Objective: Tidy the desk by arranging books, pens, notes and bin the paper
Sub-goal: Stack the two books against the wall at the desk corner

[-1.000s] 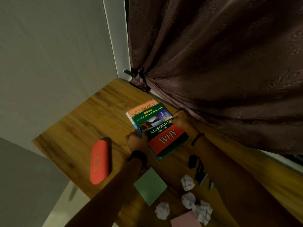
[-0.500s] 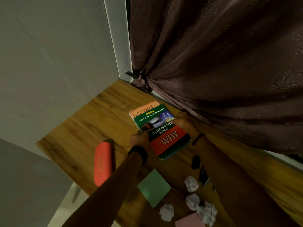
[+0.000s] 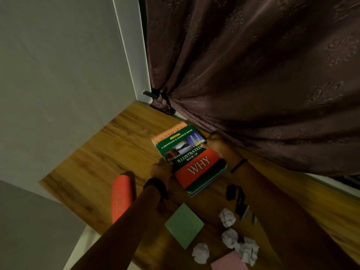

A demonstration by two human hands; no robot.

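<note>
A brown curtain [image 3: 253,75] hangs behind the wooden desk [image 3: 101,162]. Against it lies the "Illustrated Book of Why" [image 3: 191,162] atop an orange book [image 3: 165,133], left hand [image 3: 161,169] and right hand [image 3: 217,147] curled on opposite edges. Nearer than the book lie a green sticky pad [image 3: 184,225] and crumpled paper balls [image 3: 229,237].

Brown curtain [image 3: 253,75] tied back by window; grey wall [image 3: 58,75] left.
</note>
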